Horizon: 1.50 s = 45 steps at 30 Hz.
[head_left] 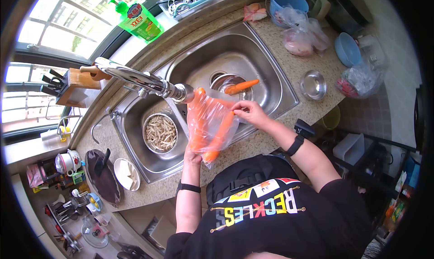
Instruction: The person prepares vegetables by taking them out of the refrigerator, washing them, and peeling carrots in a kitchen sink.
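Observation:
A clear plastic bag point(211, 128) with several carrots in it hangs over the divider between the two sinks, under the faucet point(174, 90). My left hand point(193, 156) grips the bag from below and is partly hidden behind it. With fingers pinched together, my right hand point(251, 114) holds the bag's right edge, right at the end of a carrot point(222, 134). In the right sink point(257, 55), another carrot point(244, 86) leans in a metal bowl point(222, 81). A metal bowl of pale, finger-like pieces point(160, 132) stands in the left sink.
A green soap bottle point(141, 23) and a knife block point(74, 85) stand by the window. On the right counter are a metal bowl point(313, 85), a blue bowl point(347, 50) and bagged food point(300, 39). A white dish point(127, 174) lies left of the sinks.

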Each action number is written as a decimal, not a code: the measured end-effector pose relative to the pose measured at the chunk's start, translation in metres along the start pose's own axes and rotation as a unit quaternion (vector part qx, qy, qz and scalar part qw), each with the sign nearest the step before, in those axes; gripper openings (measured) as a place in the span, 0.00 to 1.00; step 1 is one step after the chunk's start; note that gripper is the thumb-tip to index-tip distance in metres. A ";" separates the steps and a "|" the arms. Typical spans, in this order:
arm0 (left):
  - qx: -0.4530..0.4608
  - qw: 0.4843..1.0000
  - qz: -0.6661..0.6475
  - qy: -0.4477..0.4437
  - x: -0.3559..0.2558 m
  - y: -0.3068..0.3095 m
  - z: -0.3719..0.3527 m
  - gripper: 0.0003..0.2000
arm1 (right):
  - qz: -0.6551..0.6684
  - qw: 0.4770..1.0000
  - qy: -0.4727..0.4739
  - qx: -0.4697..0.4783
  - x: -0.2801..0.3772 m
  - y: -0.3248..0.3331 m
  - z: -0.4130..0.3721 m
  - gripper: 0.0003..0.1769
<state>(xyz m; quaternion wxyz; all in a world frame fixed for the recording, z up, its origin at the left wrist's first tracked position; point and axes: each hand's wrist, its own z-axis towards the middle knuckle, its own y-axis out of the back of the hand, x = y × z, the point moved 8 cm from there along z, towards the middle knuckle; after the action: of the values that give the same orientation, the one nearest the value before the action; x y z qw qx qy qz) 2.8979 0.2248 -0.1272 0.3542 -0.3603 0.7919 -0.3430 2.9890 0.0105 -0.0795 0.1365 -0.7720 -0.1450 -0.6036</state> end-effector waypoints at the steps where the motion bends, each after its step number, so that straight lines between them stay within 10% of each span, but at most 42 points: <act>1: -0.001 1.000 -0.001 0.003 0.002 0.000 0.000 0.20 | 0.000 1.000 0.000 -0.003 -0.002 0.000 0.000 0.17; 4: 0.003 1.000 -0.003 0.009 0.005 -0.002 -0.001 0.21 | 0.098 0.975 -0.152 0.127 -0.027 -0.022 -0.006 0.23; 15: -0.011 0.999 0.049 -0.007 -0.001 0.002 -0.005 0.28 | 0.117 0.983 -0.063 0.125 0.023 -0.017 -0.025 0.18; 31: -0.015 0.995 0.075 -0.068 -0.023 -0.010 0.014 0.26 | -0.023 0.966 0.108 -0.233 0.060 0.031 -0.063 0.13; 39: 0.016 0.999 0.005 -0.034 0.001 0.014 0.036 0.24 | -0.204 0.917 0.101 -0.327 0.004 0.056 -0.024 0.16; 43: 0.011 0.999 -0.029 -0.012 0.010 0.005 0.030 0.24 | -0.053 0.947 -0.009 -0.316 -0.062 0.068 -0.002 0.17; 45: -0.010 0.999 -0.035 -0.006 0.011 0.005 0.024 0.23 | -0.208 0.913 -0.083 -0.340 -0.064 0.077 -0.003 0.19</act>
<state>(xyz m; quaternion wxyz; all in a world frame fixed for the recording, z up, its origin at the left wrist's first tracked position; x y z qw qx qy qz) 2.9102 0.2112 -0.1472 0.3430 -0.3937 0.7798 -0.3453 3.0019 -0.0647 -0.1436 -0.2754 -0.7717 -0.0990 -0.5646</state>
